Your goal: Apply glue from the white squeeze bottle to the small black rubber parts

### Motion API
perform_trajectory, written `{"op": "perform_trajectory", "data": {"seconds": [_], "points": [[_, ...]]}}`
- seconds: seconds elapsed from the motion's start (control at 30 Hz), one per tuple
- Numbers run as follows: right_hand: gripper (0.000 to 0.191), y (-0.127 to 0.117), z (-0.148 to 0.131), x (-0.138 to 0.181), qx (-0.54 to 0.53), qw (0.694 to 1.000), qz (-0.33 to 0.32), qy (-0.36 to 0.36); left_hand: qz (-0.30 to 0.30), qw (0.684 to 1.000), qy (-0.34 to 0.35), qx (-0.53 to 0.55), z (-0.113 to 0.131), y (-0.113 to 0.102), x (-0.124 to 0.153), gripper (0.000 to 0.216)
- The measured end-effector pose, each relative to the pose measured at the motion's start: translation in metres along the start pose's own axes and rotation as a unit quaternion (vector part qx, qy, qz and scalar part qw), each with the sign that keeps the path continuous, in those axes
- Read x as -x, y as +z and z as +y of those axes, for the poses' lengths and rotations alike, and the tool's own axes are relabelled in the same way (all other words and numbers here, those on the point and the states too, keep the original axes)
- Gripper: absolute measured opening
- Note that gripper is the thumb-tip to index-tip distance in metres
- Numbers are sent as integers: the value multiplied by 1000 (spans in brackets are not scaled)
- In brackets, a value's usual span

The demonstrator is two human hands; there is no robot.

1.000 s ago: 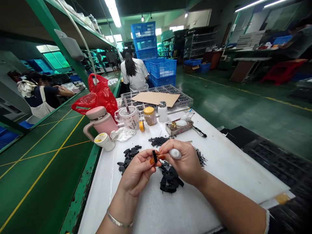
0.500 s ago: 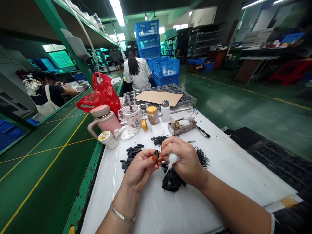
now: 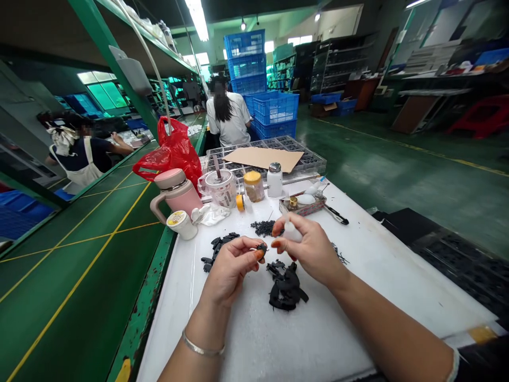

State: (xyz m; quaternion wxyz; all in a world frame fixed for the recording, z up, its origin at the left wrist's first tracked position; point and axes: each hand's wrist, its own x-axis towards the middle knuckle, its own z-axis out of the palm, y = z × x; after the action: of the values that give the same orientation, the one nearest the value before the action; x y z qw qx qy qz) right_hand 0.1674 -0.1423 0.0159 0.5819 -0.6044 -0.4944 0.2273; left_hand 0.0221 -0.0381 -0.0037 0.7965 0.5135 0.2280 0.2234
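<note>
A small black part (image 3: pixel 262 250) is pinched between the thumb and fingers of my left hand (image 3: pixel 228 270), above the white tabletop (image 3: pixel 246 339). My right hand (image 3: pixel 314 249), a short way to the right, is closed around a small white squeeze bottle (image 3: pixel 293 231); its tip is hard to make out. Below and between the hands lies a heap of black curved pieces (image 3: pixel 287 286). Another pile of flat black pieces (image 3: pixel 222 241) is partly hidden behind my left hand. Beyond my hands are tiny black rings (image 3: pixel 263 228). Thin black sticks (image 3: pixel 340 254) show past my right hand.
Along the table's far side stand a pink mug (image 3: pixel 183 193), a lidded cup (image 3: pixel 221 187), a yellow-capped jar (image 3: pixel 253 187) and a white metal-topped bottle (image 3: pixel 274 180). A cutter knife (image 3: pixel 336 214) lies beside a small box (image 3: pixel 304 206). Two people work beyond, near blue crates (image 3: pixel 275 111).
My right hand has moved away from the part and turned, with the bottle now pointing differently. The left hand still holds the black part. The view has shifted slightly.
</note>
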Motion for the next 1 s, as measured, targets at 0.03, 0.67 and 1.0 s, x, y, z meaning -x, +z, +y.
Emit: {"op": "perform_trajectory", "data": {"seconds": [0.03, 0.67, 1.0], "points": [[20, -2, 1, -1, -22, 1000, 3, 19, 9, 999, 10, -32, 0, 0, 0, 12], [23, -42, -6, -4, -44, 993, 112, -8, 123, 907, 145, -375, -7, 0, 2, 10], [17, -29, -3, -1, 7, 991, 122, -54, 129, 865, 195, -444, -5, 1, 3, 29]]}}
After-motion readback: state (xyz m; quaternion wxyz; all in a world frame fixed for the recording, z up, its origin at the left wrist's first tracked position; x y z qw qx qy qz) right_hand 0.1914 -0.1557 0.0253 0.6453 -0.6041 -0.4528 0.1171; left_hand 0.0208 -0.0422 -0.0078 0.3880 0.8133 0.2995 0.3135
